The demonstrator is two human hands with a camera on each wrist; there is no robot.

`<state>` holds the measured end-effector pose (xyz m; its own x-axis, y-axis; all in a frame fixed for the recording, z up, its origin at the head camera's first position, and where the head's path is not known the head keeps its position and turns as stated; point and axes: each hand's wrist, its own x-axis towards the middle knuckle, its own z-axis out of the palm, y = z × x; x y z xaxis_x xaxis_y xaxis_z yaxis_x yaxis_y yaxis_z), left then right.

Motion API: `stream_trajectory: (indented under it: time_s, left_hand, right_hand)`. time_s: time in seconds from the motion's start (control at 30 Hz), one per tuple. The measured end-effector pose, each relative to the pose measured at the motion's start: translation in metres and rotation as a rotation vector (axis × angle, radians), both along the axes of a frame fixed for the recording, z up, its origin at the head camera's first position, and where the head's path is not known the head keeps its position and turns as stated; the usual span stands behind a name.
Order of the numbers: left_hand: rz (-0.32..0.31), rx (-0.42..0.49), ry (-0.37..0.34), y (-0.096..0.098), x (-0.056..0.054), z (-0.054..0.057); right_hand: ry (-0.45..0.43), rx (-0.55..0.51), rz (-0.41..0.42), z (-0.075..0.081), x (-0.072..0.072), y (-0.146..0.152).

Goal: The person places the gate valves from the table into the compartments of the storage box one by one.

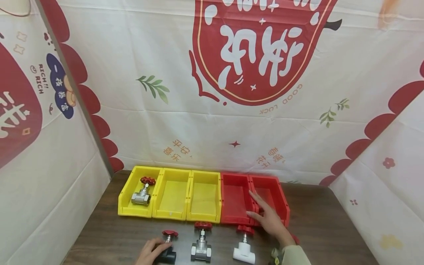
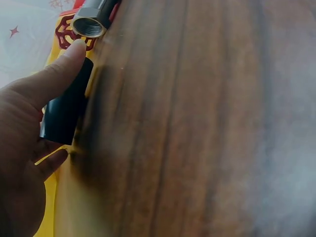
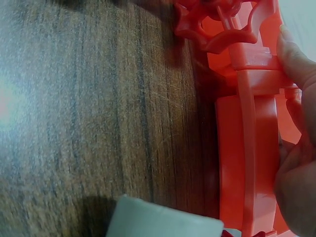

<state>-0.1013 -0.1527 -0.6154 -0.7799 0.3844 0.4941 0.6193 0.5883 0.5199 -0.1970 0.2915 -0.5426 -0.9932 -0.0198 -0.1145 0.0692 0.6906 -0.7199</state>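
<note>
Closest in, left hand (image 1: pixel 150 253) was clamped on a black valve (image 1: pixel 169 258), low on the near side of the table (image 1: pixel 99 237); far left, one steel valve (image 1: pixel 141 198) already sat in a yellow bin (image 1: pixel 135 212); one binned, then, and by my reckoning most left, with a second steel valve (image 1: pixel 201 251) and a white valve (image 1: pixel 244 252) out front; at the red bins (image 1: pixel 236 198), the right hand (image 1: pixel 269 221) had fingers spread apart, clasping nothing visible; and that black valve? Red handwheel (image 1: pixel 170 233) pointing away from the person, tube's long axis roughly left to right!
</note>
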Motion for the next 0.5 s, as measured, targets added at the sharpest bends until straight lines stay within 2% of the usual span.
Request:
stream_trajectory:
  time_s: [0.2,0.37,0.5]
  left_hand:
    - [0.031,0.021,-0.025,0.0027,0.0,-0.001]
    - [0.04,0.009,-0.11,0.0032,-0.0017,0.0028]
    - [0.011,0.005,-0.196,0.0016,-0.0037,0.0048]
  right_hand:
    - [0.003,-0.003,0.009,-0.0008,0.0019,0.0018]
    - [0.009,-0.005,0.015,-0.0013,0.0011,0.002]
    - [0.011,-0.006,0.017,-0.0019,0.0005,0.002]
